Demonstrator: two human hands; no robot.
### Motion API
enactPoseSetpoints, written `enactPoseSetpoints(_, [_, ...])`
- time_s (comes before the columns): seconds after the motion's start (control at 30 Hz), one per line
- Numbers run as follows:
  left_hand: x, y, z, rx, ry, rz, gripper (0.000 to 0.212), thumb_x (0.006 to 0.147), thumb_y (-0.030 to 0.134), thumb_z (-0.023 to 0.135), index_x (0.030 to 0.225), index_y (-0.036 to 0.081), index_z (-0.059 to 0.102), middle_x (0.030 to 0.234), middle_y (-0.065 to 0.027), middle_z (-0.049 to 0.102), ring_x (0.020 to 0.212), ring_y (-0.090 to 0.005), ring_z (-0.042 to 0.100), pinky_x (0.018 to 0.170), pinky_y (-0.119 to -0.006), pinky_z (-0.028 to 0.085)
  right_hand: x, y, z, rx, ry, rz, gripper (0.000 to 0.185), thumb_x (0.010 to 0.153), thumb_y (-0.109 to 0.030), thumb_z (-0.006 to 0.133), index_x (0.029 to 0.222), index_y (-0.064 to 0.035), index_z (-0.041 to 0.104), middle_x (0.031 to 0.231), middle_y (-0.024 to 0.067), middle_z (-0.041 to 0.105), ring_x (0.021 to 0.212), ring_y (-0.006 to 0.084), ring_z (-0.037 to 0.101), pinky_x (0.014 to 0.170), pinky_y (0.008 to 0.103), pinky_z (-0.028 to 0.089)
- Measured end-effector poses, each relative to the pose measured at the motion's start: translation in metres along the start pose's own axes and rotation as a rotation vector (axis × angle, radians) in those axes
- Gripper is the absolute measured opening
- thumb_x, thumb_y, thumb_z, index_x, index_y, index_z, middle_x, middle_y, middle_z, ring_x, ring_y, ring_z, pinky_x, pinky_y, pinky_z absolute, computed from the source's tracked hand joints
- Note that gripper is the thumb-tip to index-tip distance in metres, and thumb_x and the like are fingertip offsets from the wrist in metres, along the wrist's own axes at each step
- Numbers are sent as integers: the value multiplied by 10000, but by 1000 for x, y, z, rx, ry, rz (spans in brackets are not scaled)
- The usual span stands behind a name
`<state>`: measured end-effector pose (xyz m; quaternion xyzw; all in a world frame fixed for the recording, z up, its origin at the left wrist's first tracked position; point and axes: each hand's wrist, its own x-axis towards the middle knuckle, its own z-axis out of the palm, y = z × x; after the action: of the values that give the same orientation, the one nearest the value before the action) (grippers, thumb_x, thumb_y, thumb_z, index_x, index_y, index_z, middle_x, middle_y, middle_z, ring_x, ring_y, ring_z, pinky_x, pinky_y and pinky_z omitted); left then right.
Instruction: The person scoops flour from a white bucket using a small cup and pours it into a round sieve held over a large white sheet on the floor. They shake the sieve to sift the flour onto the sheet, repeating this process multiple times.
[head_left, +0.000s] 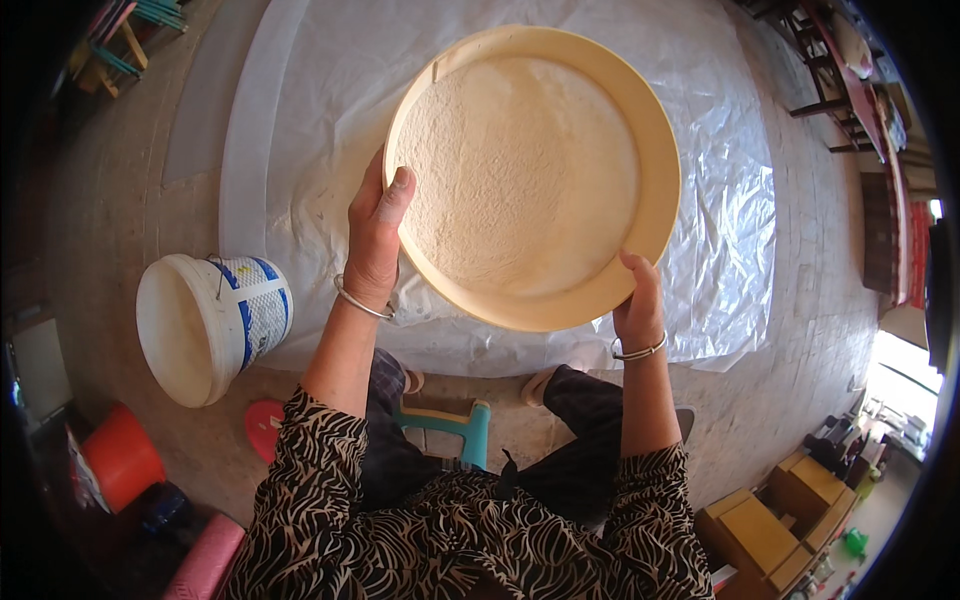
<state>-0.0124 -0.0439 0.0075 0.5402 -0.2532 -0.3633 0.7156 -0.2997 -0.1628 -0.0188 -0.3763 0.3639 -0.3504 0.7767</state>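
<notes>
A round sieve with a pale yellow rim (656, 165) is held up over a plastic sheet. Pale flour-like powder (487, 180) covers its mesh, heaped more thickly on the left side. My left hand (381, 202) grips the rim at the left, the thumb over the edge and a dusting of powder on it. At the lower right my right hand (641, 296) holds the same rim, thumb on the inner wall. The fingers of both hands are mostly hidden beneath the sieve.
Clear plastic sheeting (720, 262) is spread over the floor. On its left edge a white plastic bucket (214, 326) lies tilted. A teal stool (474, 439) stands between my legs. Behind on the left are a red bucket (124, 457) and a red disc-shaped thing (262, 427); cardboard boxes (757, 532) stand lower right.
</notes>
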Motion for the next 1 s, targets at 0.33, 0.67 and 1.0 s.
enactPoseSetpoints(0.33, [14,-29,-21,297,116,-47,434,922,322,512,1198,-13,518,1129,-94,571,1037,-180,549,915,-321,430,3,12,8,-687,158,-441,259,824,-223,569,963,-7,600,808,80,594,740,184,579,678,308,463])
enactPoseSetpoints(0.67, [39,-29,-36,51,207,-420,611,960,422,403,1342,-52,361,1369,-154,419,1224,-272,431,1022,-360,336,32,12,67,-505,486,206,718,763,-120,545,1352,89,193,1144,375,453,1021,461,527,899,430,447])
enactPoseSetpoints(1.0, [24,-34,-41,169,206,-343,614,959,416,388,1384,-21,319,1402,-155,384,1243,-293,423,1021,-385,349,38,29,102,-624,595,-15,865,742,-139,664,1379,93,128,1162,250,429,1068,372,479,886,450,441])
